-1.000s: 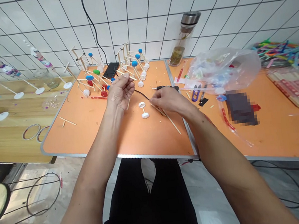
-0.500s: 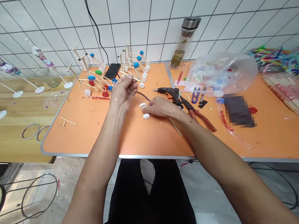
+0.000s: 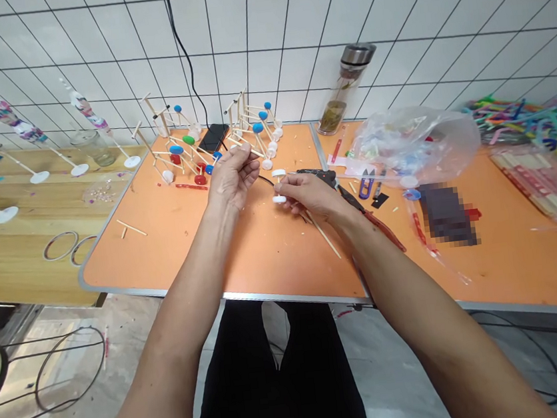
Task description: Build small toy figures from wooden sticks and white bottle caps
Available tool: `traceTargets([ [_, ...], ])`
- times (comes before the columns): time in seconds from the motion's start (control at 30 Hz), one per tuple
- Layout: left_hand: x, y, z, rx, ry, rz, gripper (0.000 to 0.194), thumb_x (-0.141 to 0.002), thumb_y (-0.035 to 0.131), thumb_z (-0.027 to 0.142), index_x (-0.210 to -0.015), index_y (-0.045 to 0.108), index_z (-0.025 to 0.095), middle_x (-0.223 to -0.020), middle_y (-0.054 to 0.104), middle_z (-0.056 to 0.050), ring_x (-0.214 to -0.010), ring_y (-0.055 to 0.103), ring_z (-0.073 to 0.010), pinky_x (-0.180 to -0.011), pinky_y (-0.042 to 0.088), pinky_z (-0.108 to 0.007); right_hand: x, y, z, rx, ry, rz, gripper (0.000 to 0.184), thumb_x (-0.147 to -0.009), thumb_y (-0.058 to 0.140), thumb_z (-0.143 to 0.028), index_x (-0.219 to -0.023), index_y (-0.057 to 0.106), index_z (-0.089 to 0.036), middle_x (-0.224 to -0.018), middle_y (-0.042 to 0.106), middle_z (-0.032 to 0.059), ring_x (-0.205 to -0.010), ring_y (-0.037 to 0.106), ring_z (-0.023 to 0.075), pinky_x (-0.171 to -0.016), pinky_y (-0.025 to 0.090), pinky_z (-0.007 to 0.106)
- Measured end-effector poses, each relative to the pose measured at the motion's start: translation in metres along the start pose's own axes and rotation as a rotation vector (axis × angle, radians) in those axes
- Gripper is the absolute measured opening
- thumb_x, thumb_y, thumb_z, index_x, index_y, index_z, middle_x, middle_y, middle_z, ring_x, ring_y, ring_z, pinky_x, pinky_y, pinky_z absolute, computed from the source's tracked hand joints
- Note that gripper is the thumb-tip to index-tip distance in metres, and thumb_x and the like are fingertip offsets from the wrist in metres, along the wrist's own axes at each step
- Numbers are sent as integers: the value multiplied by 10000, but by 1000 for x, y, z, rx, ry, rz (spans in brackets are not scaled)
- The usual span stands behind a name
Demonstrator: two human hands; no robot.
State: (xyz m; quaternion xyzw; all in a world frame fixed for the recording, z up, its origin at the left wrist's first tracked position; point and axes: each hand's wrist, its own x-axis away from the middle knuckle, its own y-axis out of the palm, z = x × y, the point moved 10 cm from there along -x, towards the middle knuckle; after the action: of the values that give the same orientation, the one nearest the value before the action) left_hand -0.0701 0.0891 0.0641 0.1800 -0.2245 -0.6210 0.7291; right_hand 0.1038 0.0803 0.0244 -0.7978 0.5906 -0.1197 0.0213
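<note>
My right hand [image 3: 306, 191] pinches a pair of white bottle caps [image 3: 278, 173], set one above the other and joined by a short stick, lifted just off the orange table. To its left, my left hand [image 3: 235, 177] is closed with thumb and forefinger on a pale wooden stick [image 3: 255, 150], mostly hidden by the fingers. Right beyond both hands stand several stick-built models with cap wheels, among them one with blue caps [image 3: 258, 128] and one with a green cap [image 3: 189, 140]. Partly behind my right hand lies a black glue gun [image 3: 322, 176].
Pliers with red handles [image 3: 384, 229], purple snips [image 3: 367, 185] and a loose stick [image 3: 326, 237] lie around my right forearm. A glass bottle [image 3: 341, 98] stands by the tiled wall. A clear plastic bag [image 3: 416, 143] sits to the right, and a phone [image 3: 213, 138] behind the models.
My right hand has raised the joined caps from the table and turned them, bringing them slightly up and right. My left hand still pinches the stick. The view has shifted slightly.
</note>
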Motion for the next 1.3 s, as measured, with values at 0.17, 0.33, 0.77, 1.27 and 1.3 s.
traceTargets([
  [0.17, -1, -3, 0, -44, 24, 11, 368, -835, 993, 443, -816, 698, 223, -719, 768, 37, -628, 738, -74, -607, 569, -155, -1, 4, -9, -339, -53, -38, 420, -770, 1034, -477, -870, 745, -190, -819, 768, 22, -552, 628, 67, -461, 527, 154],
  [0.33, 1, -1, 1, -72, 63, 4, 362, -813, 1009, 422, -804, 707, 223, -757, 780, 40, -620, 721, -59, -616, 566, -152, 3, 7, -23, -478, -154, -102, 603, -568, 1114, -601, -854, 780, -189, -844, 760, 0, -615, 676, 66, -504, 581, 137],
  [0.77, 10, 14, -3, -137, 22, -94, 359, -800, 1013, 397, -796, 712, 202, -822, 795, 21, -674, 727, -73, -684, 576, -170, 6, -1, -28, -405, -208, -7, 570, -605, 1056, -622, -876, 759, -218, -791, 671, -23, -631, 558, 76, -480, 435, 171],
  [1.27, 13, 26, -8, -67, -29, -228, 223, -871, 938, 248, -814, 733, 183, -1158, 880, -62, -700, 729, -67, -647, 582, -172, 8, 4, -31, -231, -249, 12, 299, -736, 911, -412, -797, 702, -207, -754, 668, -26, -579, 470, 77, -540, 355, 245],
  [1.3, 13, 27, -8, -75, -29, -234, 203, -883, 927, 241, -823, 742, 180, -1140, 883, -66, -696, 726, -65, -660, 589, -170, 7, 4, -30, -250, -249, 16, 303, -721, 912, -396, -805, 688, -211, -759, 675, -28, -580, 482, 77, -544, 369, 244],
])
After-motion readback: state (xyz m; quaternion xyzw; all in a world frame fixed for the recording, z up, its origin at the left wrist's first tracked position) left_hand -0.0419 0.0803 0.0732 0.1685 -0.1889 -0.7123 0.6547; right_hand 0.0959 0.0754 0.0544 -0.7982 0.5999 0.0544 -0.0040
